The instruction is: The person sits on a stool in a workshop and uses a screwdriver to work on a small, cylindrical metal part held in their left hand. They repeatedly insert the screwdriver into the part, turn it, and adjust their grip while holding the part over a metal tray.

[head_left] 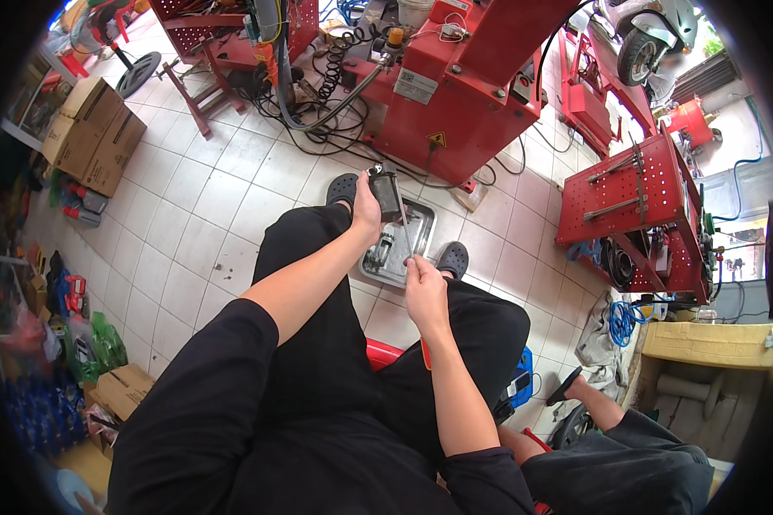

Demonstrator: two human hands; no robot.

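A thin metal rod [406, 232] slants between the right grip [427, 294] and the dark rectangular block [388, 199] in the left grip [368, 209], barring that gap above a shallow silver metal tray [420, 227]. Left of the left grip, white square floor tiles [223, 184] give passage; ahead, a bulky red steel machine base [438, 103] blocks reach. Right of the right grip stands a grey perforated clog [453, 257].

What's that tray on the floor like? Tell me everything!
The tray is silvery, metal-looking and roughly rectangular, with rounded corners and a raised rim. It lies flat on pale tiles, between two clogs, with a metal part inside. The left hand, its dark block and the right hand hide some of it.
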